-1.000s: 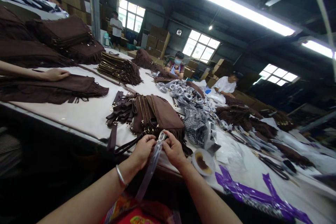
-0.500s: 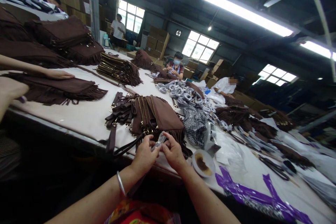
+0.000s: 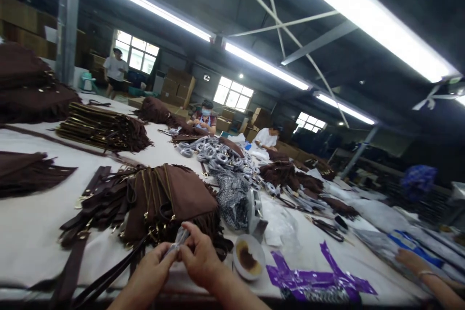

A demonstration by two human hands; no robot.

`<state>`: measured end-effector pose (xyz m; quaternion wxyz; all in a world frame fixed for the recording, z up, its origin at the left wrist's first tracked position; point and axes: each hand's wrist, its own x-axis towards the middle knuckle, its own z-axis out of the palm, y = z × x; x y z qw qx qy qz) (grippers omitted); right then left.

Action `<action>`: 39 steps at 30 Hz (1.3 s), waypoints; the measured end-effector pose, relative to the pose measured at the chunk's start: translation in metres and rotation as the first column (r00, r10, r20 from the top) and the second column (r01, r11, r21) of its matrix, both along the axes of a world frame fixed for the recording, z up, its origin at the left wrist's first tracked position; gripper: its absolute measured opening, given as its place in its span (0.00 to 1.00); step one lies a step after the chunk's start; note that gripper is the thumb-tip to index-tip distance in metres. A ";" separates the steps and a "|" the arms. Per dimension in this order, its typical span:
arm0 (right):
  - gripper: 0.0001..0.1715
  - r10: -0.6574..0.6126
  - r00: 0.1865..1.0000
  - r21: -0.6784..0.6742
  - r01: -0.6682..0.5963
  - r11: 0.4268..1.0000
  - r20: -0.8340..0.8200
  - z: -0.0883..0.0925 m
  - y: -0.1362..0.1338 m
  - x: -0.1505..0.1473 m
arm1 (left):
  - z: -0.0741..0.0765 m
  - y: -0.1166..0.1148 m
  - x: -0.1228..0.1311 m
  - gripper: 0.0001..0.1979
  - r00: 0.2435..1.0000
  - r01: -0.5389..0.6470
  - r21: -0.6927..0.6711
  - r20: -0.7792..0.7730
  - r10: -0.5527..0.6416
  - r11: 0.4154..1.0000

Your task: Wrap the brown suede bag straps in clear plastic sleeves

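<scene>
My left hand (image 3: 154, 266) and my right hand (image 3: 203, 254) meet over the table's near edge, fingers pinched on a small piece of clear plastic wrap (image 3: 181, 236). Whether anything lies inside the wrap I cannot make out. Just beyond them is a stack of brown fringed bags (image 3: 191, 193) with gold zippers and clasps. Dark wrist straps (image 3: 105, 208) with metal clips spread to the stack's left. A round white tub (image 3: 238, 252) with a brown-stained inside sits right of my right hand.
Purple plastic packaging (image 3: 312, 278) lies at the near right edge. Behind it are scissors (image 3: 327, 228), a tape dispenser (image 3: 255, 210) and grey-wrapped rolled straps (image 3: 221, 155). A co-worker's hand (image 3: 410, 259) reaches in from the right. More zippered bags (image 3: 101, 126) stand stacked at far left.
The view has swung right and tilted up, so the table contents appear farther left and lower. A co-worker's left-side arms left view; another's hand appeared at right. Both my hands still grip the plastic.
</scene>
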<state>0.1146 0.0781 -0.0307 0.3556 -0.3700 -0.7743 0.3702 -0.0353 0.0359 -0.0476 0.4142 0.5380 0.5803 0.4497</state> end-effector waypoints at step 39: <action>0.49 -0.176 0.981 -0.175 0.187 0.967 0.079 -0.009 -0.015 0.000 | 0.002 -0.035 0.028 0.17 0.775 0.146 -0.343 0.623 0.108 0.928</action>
